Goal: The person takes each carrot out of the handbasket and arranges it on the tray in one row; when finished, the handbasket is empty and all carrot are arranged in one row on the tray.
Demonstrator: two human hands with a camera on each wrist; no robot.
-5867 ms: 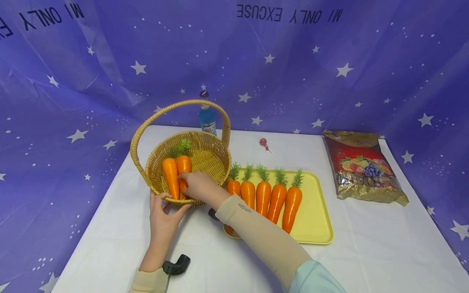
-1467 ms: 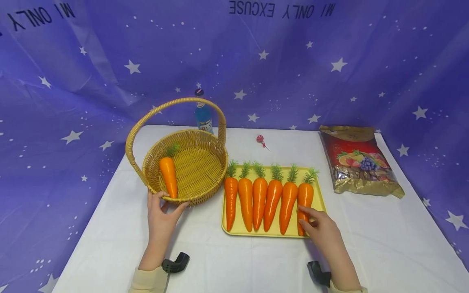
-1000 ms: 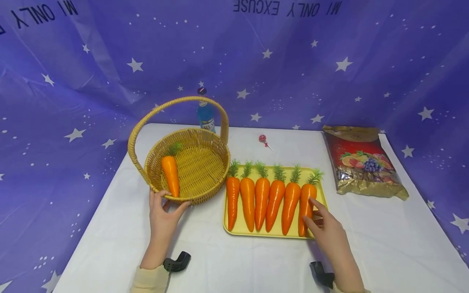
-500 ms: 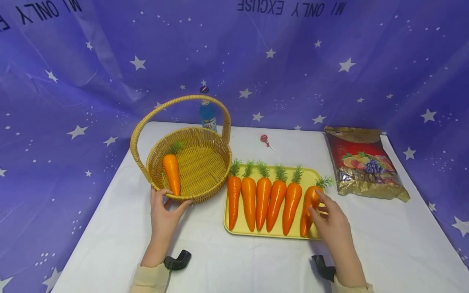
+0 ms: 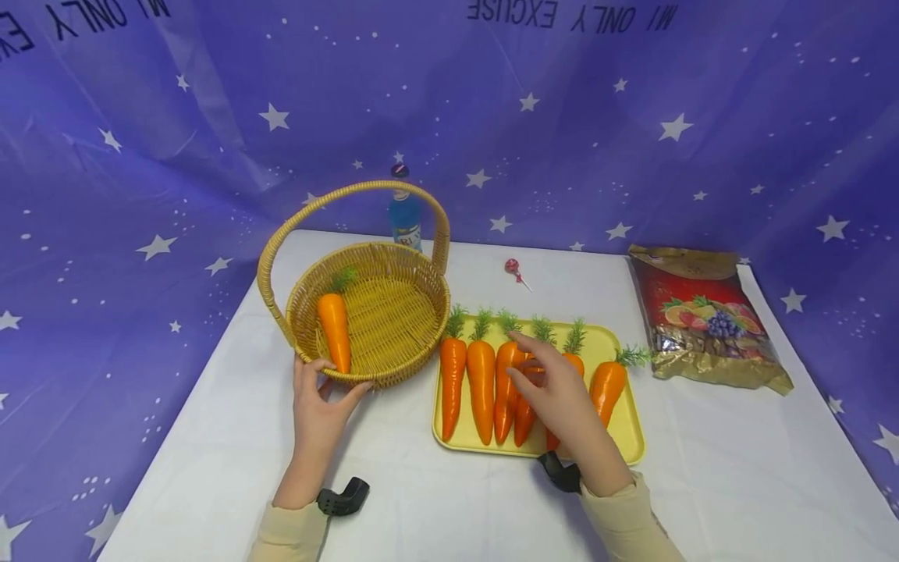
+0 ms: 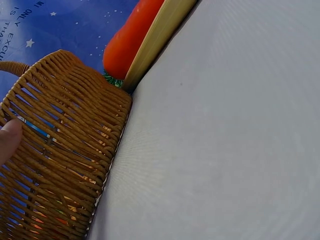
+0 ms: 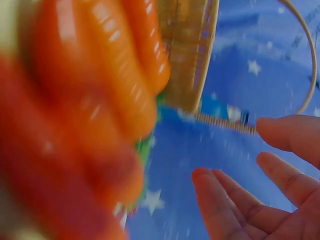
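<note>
A wicker basket (image 5: 414, 343) with a tall arched handle stands on the left, one orange carrot (image 5: 334, 332) lying inside it. My left hand (image 5: 319, 414) grips its front rim, fingertips over the edge and thumb against the outer wall; in the left wrist view only the thumb (image 6: 9, 140) shows. Several carrots (image 5: 481, 390) with green tops lie side by side on a yellow tray (image 5: 442, 443). Above them hovers my right hand (image 5: 562, 398), fingers spread and holding nothing, hiding parts of some carrots. The rightmost carrot (image 5: 608, 386) lies slanted, its top over the tray's edge.
Behind the basket stands a blue bottle (image 5: 406, 218). A red lollipop (image 5: 513, 268) lies beyond the tray. At the right is a red and gold bag (image 5: 709, 320). A starry purple cloth (image 5: 492, 156) hangs behind the white table (image 5: 421, 499).
One of the basket's two carrots has gone to the tray. My right hand has turned the rightmost carrot aslant, let it go and moved left. My left hand stays on the basket.
</note>
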